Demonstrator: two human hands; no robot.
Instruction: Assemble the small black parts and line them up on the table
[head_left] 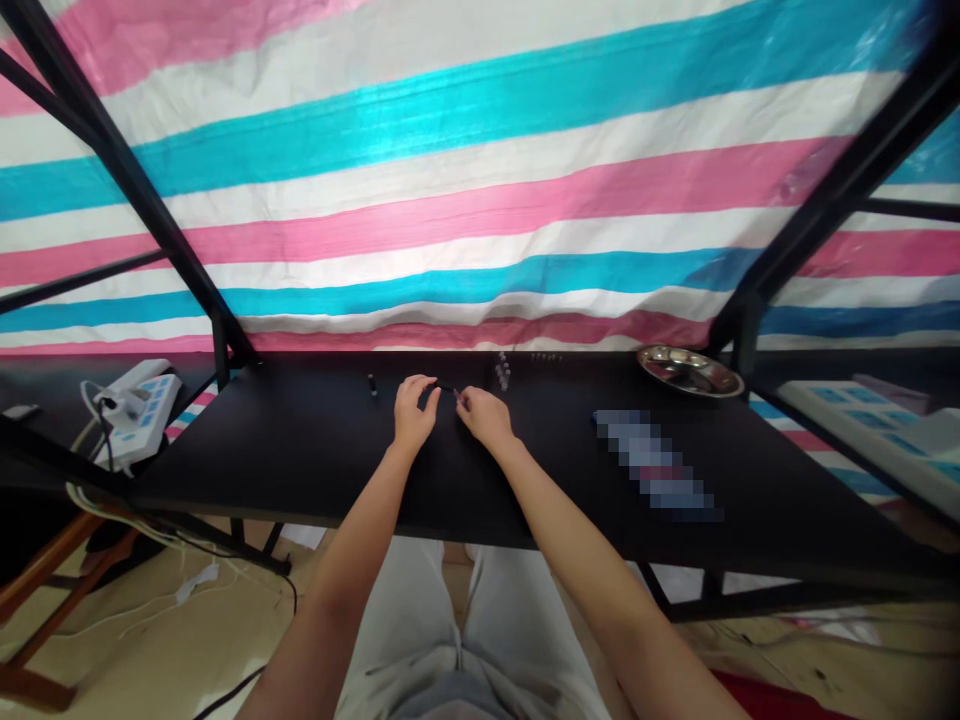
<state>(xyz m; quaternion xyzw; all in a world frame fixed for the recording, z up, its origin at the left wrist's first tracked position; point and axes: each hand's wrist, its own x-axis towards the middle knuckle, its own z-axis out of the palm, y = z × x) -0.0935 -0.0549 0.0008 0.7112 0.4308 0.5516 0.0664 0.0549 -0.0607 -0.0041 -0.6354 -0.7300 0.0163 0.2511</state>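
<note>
Above the black table, my left hand [415, 412] pinches one end of a slim, dark, stick-like piece [445, 386]. The piece points toward my right hand [486, 416], whose thumb and fingers are closed at its other end. Something small and pale shows at my right fingertips, but its kind is hidden. Left of my hands stands a small dark cylinder [372, 385] with a pale band. Beyond my right hand is a cluster of small clear pieces [502, 372]. A row of tiny pieces [546, 357] lies farther back.
A shiny round metal dish [690, 372] is at the back right of the black table [300, 460]. A pixelated blue item [655, 465] lies right of my arms. Black frame posts rise at both sides, before a striped sheet [480, 210]. Power strips [142, 415] sit at left.
</note>
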